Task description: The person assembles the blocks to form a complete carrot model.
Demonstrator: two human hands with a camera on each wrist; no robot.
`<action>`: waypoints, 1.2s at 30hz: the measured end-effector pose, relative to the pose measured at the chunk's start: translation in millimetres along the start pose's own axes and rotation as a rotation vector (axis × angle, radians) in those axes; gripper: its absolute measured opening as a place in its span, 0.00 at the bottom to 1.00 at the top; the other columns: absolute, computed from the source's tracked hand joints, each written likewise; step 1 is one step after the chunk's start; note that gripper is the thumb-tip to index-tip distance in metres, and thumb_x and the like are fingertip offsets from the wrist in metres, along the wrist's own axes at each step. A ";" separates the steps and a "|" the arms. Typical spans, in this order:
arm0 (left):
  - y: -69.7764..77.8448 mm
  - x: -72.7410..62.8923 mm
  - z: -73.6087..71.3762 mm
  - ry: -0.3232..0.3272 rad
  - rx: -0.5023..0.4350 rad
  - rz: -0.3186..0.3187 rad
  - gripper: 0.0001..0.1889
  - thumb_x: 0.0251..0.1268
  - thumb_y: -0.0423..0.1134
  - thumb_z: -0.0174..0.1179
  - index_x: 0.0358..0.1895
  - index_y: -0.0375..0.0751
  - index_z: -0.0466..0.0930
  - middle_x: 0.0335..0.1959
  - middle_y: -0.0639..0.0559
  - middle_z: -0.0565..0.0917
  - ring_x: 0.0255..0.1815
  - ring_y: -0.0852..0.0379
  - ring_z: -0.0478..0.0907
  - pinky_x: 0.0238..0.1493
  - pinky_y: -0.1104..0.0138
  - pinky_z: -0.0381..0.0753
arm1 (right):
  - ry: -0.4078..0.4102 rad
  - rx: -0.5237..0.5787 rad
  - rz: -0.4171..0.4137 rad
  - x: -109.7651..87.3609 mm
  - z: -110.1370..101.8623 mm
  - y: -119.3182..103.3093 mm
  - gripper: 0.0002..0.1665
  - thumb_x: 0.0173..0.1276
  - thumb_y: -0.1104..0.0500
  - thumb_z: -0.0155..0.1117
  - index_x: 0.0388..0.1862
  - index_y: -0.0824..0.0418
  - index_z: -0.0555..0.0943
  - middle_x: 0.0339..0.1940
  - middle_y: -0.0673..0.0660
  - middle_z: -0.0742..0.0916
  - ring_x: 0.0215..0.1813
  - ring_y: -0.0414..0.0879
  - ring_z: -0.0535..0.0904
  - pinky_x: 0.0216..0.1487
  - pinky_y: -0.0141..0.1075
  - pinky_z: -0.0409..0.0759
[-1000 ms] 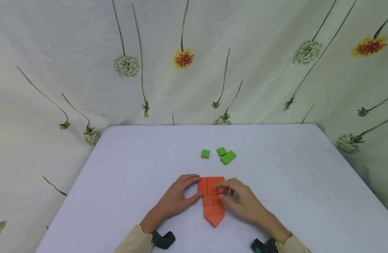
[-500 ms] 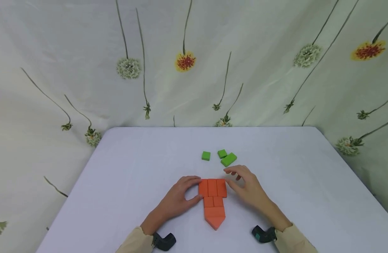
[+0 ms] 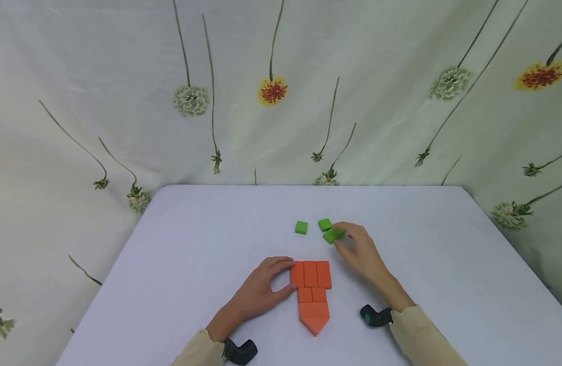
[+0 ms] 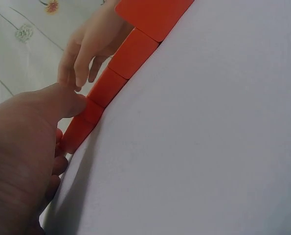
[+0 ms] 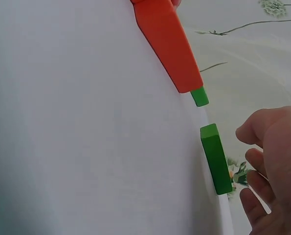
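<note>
In the head view, flat orange blocks (image 3: 311,274) lie joined in an arrow-like shape, its pointed end toward me. My left hand (image 3: 262,288) rests at their left, thumb and index finger pinching the two ends of the upper-left orange block (image 3: 297,275). Beyond them, my right hand (image 3: 364,254) reaches around the green rectangular block (image 3: 332,236), thumb on the near side and fingers over the far side. In the right wrist view a gap shows between the fingertips and that green block (image 5: 216,159).
Two small green square blocks, one at the left (image 3: 301,227) and one touching or close beside the rectangular block (image 3: 325,224), lie on the white table (image 3: 207,229). Behind the table hangs a flower-printed cloth (image 3: 235,112). A black wrist camera (image 3: 376,316) sits at the right wrist.
My right hand has left the upper-right orange block and moved away from me to the green rectangular block. The left hand stays at the orange blocks.
</note>
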State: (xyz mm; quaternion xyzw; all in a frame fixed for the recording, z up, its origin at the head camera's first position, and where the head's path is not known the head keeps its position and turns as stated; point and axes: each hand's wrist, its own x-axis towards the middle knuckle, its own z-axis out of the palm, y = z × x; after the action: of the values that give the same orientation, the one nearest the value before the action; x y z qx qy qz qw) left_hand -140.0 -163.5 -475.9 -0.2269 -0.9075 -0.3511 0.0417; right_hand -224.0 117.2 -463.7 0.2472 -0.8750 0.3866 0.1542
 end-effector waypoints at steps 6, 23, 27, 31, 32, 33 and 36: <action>0.5 0.8 1.5 -0.010 0.002 -0.008 0.26 0.68 0.46 0.70 0.68 0.46 0.78 0.67 0.53 0.79 0.71 0.53 0.74 0.71 0.54 0.77 | -0.055 -0.011 0.086 6.4 -0.4 11.1 0.30 0.66 0.70 0.67 0.68 0.69 0.76 0.67 0.69 0.80 0.71 0.68 0.72 0.72 0.63 0.71; 2.5 0.8 1.2 -0.025 0.002 -0.018 0.26 0.68 0.47 0.69 0.68 0.46 0.78 0.67 0.53 0.79 0.71 0.53 0.74 0.71 0.54 0.77 | -0.162 -0.110 0.173 8.7 -5.7 17.5 0.25 0.69 0.62 0.69 0.64 0.67 0.81 0.63 0.68 0.82 0.66 0.66 0.77 0.67 0.61 0.76; 1.9 0.9 1.7 -0.020 0.009 -0.011 0.26 0.69 0.47 0.69 0.67 0.46 0.78 0.67 0.53 0.79 0.70 0.53 0.74 0.70 0.53 0.77 | -0.169 -0.108 0.183 6.5 -9.4 15.1 0.22 0.69 0.63 0.70 0.61 0.64 0.83 0.58 0.66 0.85 0.57 0.60 0.81 0.60 0.55 0.82; 0.9 0.6 1.2 -0.011 0.017 -0.003 0.26 0.68 0.48 0.69 0.68 0.46 0.78 0.67 0.53 0.79 0.70 0.53 0.74 0.70 0.54 0.77 | -0.164 -0.077 0.161 3.5 -9.1 15.4 0.19 0.68 0.63 0.72 0.57 0.63 0.85 0.53 0.63 0.86 0.50 0.53 0.82 0.53 0.49 0.84; 0.9 0.4 0.9 -0.009 0.015 -0.002 0.26 0.68 0.47 0.69 0.68 0.46 0.78 0.67 0.53 0.79 0.70 0.53 0.74 0.70 0.54 0.77 | -0.163 -0.070 0.156 2.7 -8.5 15.4 0.18 0.68 0.63 0.72 0.57 0.63 0.86 0.52 0.62 0.86 0.49 0.52 0.82 0.52 0.48 0.84; 0.8 0.2 0.6 -0.007 0.016 -0.002 0.27 0.68 0.47 0.69 0.68 0.46 0.78 0.67 0.53 0.79 0.70 0.53 0.74 0.70 0.54 0.78 | -0.162 -0.064 0.154 2.0 -7.7 15.4 0.18 0.68 0.63 0.72 0.56 0.62 0.86 0.51 0.61 0.86 0.48 0.51 0.82 0.52 0.47 0.84; -0.1 0.1 0.6 -0.004 0.015 -0.001 0.27 0.68 0.47 0.70 0.68 0.46 0.78 0.67 0.53 0.79 0.70 0.53 0.74 0.70 0.54 0.78 | -0.150 -0.045 0.145 0.0 -5.1 14.8 0.17 0.68 0.62 0.73 0.55 0.61 0.86 0.50 0.60 0.86 0.48 0.51 0.83 0.51 0.47 0.84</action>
State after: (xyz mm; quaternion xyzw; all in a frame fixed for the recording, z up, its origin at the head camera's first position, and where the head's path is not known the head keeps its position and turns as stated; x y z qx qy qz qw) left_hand -140.1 -163.1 -476.3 -0.2268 -0.9103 -0.3439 0.0413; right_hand -231.8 129.6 -469.2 0.2081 -0.9082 0.3572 0.0653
